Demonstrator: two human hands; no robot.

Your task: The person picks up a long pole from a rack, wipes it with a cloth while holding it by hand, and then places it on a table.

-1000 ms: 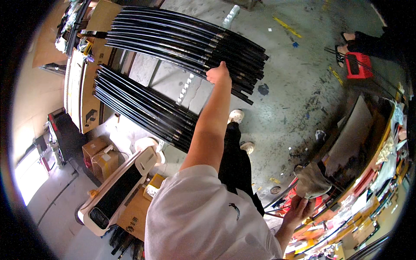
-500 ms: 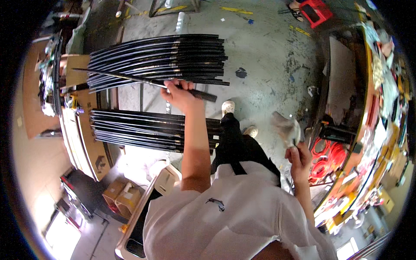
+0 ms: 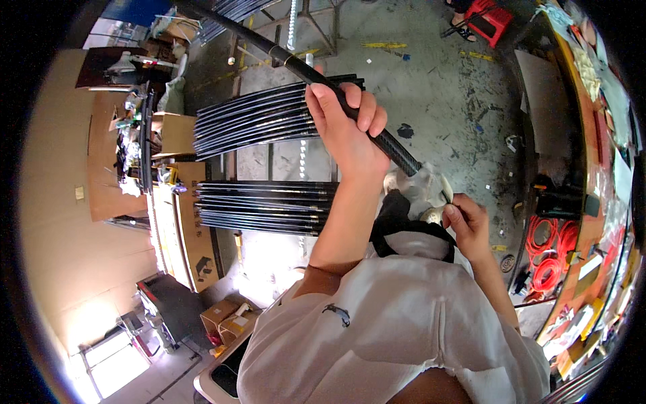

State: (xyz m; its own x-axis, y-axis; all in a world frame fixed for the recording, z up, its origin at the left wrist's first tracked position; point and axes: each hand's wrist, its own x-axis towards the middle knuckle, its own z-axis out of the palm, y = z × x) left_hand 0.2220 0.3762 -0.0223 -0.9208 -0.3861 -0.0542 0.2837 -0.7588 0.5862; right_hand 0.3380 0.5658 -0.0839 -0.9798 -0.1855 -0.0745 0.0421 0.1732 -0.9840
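Observation:
My left hand [image 3: 351, 131] is closed around a long black tapered rod [image 3: 293, 63], which slants from the upper left down toward the right. Its thicker lower end shows a woven pattern, and a thin gold band circles it farther up. A crumpled, translucent whitish piece [image 3: 425, 186], like thin plastic or cloth, is at that lower end. My right hand [image 3: 469, 221] pinches this piece at its right side. Whether it goes around the rod's end or only touches it, I cannot tell. Below lie two rows of similar black rods, a farther bundle [image 3: 256, 120] and a nearer bundle [image 3: 266, 207].
Cardboard boxes [image 3: 205, 249] stand at the left. A cluttered bench [image 3: 580, 222] runs down the right, with coiled red hose [image 3: 546, 269] beside it. Far right is a red stool [image 3: 490, 23], with another person's foot near it. Metal stands [image 3: 326, 27] occupy the far floor.
My left hand has raised the rod off the far bundle and swung its thick end toward my right hand. My right hand has brought the whitish piece to that end.

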